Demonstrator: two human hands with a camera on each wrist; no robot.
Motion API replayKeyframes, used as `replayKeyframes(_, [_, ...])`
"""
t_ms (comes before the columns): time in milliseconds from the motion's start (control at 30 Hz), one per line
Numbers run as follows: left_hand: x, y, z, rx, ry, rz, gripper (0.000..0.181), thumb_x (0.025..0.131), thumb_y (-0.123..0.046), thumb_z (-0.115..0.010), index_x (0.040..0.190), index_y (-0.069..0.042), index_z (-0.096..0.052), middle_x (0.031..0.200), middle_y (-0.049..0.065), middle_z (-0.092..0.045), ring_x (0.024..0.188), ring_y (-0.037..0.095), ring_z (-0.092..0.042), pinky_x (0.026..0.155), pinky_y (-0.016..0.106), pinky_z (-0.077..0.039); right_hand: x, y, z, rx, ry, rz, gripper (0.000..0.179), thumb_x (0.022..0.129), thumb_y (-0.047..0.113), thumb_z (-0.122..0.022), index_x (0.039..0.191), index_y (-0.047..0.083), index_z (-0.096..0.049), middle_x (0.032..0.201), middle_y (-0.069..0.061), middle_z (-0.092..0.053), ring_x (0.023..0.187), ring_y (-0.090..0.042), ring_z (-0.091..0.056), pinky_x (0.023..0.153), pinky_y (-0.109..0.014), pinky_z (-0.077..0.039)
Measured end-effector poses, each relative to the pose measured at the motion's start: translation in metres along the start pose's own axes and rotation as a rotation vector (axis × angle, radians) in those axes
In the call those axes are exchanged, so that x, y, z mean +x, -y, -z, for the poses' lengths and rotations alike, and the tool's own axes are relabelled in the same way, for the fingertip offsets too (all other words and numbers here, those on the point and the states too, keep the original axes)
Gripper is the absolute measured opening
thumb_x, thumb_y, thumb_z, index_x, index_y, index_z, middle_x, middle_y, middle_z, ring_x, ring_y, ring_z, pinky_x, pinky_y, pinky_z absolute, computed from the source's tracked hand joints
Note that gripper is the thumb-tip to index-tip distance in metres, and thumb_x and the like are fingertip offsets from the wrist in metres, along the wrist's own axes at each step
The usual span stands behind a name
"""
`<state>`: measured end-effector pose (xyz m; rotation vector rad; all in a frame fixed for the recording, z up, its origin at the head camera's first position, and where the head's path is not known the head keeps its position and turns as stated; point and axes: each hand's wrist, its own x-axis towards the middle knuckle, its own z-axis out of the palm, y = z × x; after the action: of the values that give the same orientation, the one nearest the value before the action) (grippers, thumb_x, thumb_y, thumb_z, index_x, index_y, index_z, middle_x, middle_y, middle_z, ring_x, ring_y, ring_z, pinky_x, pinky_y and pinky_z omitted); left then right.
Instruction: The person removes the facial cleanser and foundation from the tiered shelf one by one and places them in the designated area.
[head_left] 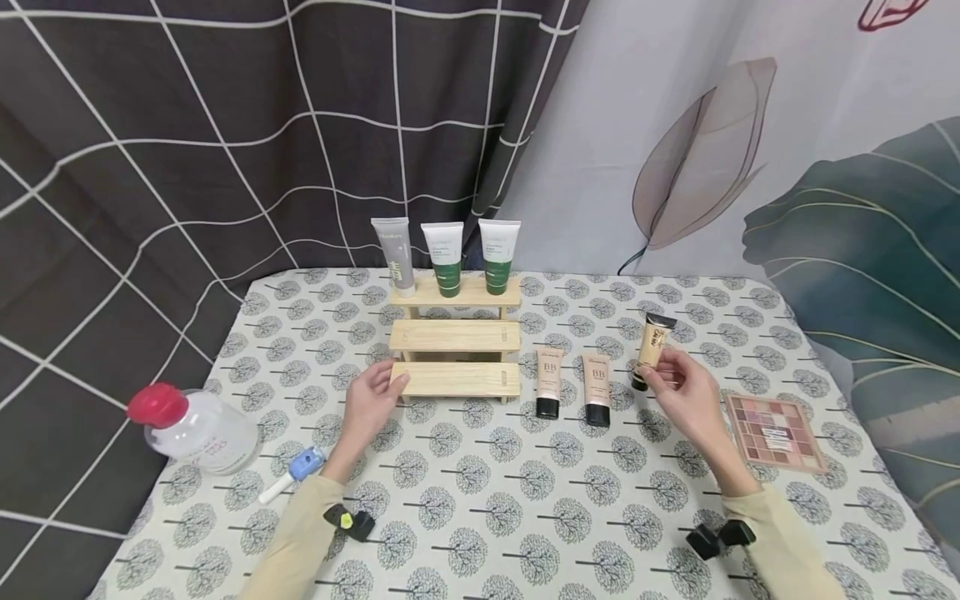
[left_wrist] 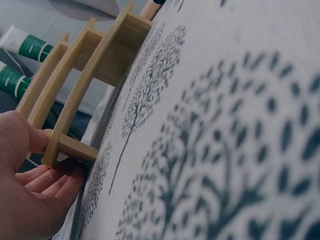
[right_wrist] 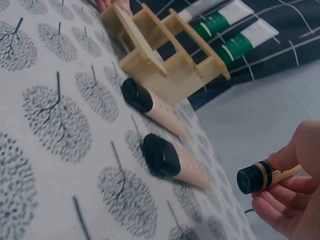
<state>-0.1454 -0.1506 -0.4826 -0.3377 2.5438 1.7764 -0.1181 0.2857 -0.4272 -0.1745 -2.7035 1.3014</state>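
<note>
I have the left hand (head_left: 372, 396) gripping the left end of the wooden stand's (head_left: 454, 336) lowest step, thumb on top and fingers underneath, while the right hand (head_left: 686, 387) pinches a gold tube (head_left: 652, 346), black cap down, over the right half of the table (head_left: 480, 542). Between that tube and the stand, two pink BB tubes (head_left: 597, 383) lie side by side, caps toward the near edge, blocking the straight line across. Beside the right wrist, toward the right edge, I see a palette (head_left: 776, 433); beside the left forearm, a small blue-and-white object (head_left: 303, 464); farther out at the left edge, a clear bottle (head_left: 217, 433) with a red top. The stand sits by the far edge, with a grey tube (head_left: 397, 254) and two white-and-green tubes (head_left: 444, 242) upright on its top step. A dark checked curtain (head_left: 247, 100) and a pale curtain (head_left: 600, 125) hang behind. I count six tubes, one stand, one palette, one bottle and one blue-and-white object.
</note>
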Motion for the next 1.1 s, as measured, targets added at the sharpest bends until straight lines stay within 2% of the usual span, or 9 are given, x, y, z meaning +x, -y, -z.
replayKeyframes(133, [0.0, 0.0, 0.0, 0.0, 0.001, -0.003, 0.049, 0.096, -0.017, -0.069, 0.14, -0.001, -0.055, 0.136, 0.026, -0.062, 0.124, 0.039, -0.064, 0.1, 0.033, -0.059, -0.003, -0.01, 0.001, -0.025, 0.024, -0.02, 0.039, 0.096, 0.013, -0.067, 0.125, -0.011, -0.057, 0.112, -0.031, -0.068, 0.078, 0.006, -0.057, 0.069, -0.006, -0.054])
replayKeyframes(367, [-0.001, -0.002, 0.0, 0.002, -0.002, -0.009, 0.048, 0.096, -0.016, -0.069, 0.14, -0.001, -0.055, 0.135, 0.026, -0.062, 0.122, 0.039, -0.065, 0.098, 0.031, -0.06, -0.008, -0.021, 0.0, -0.054, 0.102, -0.079, 0.044, 0.098, 0.021, -0.066, 0.126, -0.011, -0.056, 0.11, -0.027, -0.068, 0.083, -0.009, -0.059, 0.067, -0.011, -0.055])
replayKeyframes(567, [-0.002, -0.002, -0.001, -0.008, 0.001, -0.007, 0.048, 0.096, -0.015, -0.069, 0.14, 0.0, -0.055, 0.135, 0.027, -0.062, 0.122, 0.039, -0.065, 0.096, 0.029, -0.06, -0.011, -0.029, -0.002, -0.08, 0.127, -0.116, 0.045, 0.098, 0.024, -0.065, 0.124, -0.012, -0.056, 0.104, -0.021, -0.068, 0.083, -0.014, -0.059, 0.065, -0.013, -0.055])
replayKeyframes(733, [-0.002, -0.003, 0.0, -0.002, -0.005, -0.011, 0.048, 0.095, -0.016, -0.07, 0.139, 0.0, -0.055, 0.134, 0.027, -0.063, 0.122, 0.039, -0.065, 0.097, 0.031, -0.06, -0.014, -0.031, -0.004, -0.118, 0.163, -0.161, 0.049, 0.098, 0.03, -0.066, 0.125, -0.01, -0.058, 0.102, -0.018, -0.07, 0.083, -0.016, -0.061, 0.065, -0.018, -0.054])
replayKeyframes(1100, [-0.002, -0.001, -0.001, -0.01, -0.004, -0.013, 0.049, 0.096, -0.016, -0.069, 0.139, 0.001, -0.055, 0.134, 0.026, -0.063, 0.12, 0.039, -0.066, 0.096, 0.029, -0.06, -0.014, -0.035, -0.005, -0.179, 0.184, -0.165, 0.049, 0.095, 0.033, -0.07, 0.118, -0.01, -0.062, 0.096, -0.019, -0.073, 0.077, -0.016, -0.065, 0.065, -0.024, -0.054])
